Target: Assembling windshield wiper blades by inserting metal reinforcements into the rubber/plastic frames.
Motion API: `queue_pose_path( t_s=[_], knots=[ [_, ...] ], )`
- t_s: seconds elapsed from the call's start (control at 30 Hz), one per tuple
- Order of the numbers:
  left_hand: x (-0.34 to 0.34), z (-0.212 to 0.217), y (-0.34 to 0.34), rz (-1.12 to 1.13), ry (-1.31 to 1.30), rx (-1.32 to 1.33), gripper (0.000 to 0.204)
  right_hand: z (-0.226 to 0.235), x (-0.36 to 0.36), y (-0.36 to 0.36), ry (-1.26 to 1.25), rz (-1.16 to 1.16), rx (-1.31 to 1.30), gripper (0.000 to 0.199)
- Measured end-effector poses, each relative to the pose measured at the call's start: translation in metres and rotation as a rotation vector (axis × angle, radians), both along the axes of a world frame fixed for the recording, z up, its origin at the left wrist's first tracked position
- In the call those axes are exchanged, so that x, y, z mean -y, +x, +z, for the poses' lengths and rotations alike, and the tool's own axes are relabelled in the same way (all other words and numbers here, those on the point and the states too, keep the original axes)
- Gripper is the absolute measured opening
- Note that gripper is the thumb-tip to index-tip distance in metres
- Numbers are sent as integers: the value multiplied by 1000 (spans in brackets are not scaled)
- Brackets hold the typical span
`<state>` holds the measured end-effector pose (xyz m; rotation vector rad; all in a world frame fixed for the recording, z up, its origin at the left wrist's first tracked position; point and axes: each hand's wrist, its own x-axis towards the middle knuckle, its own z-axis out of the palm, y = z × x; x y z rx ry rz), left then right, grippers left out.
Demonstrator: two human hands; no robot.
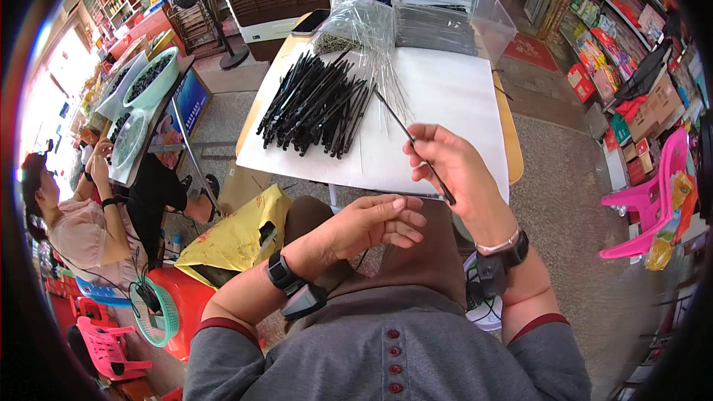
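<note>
My right hand (453,167) grips a thin black rod (416,146) between thumb and fingers. The rod slants from its upper tip near the pile down to a thicker lower end by my palm. Across from it, my left hand (371,226) is loosely closed, its thumb laid over curled fingers. Anything inside those fingers is hidden. Beyond both hands, a heap of similar black rods (316,104) lies on the white table sheet (438,96). Thin silvery wires (382,67) fan out beside the heap from a clear plastic bag (356,18).
A clear plastic box (494,26) of dark rods stands at the table's far right, a phone (310,22) at its far left. A yellow bag (245,230) leans by my left leg. Another person (96,215) sits at left beside basins (152,78) of black pieces.
</note>
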<state>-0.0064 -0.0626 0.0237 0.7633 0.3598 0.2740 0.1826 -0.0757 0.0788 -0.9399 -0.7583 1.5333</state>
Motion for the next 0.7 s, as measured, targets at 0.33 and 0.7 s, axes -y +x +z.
queue_pose_path(
  t_s=[0.33, 0.7],
  knots=[
    [41, 0, -11, 176, -260, 82, 28, -10, 39, 11, 9, 258, 49, 42],
    [60, 16, -30, 104, -353, 136, 19, -1, 44, -8, -122, 604, 35, 32]
  ],
)
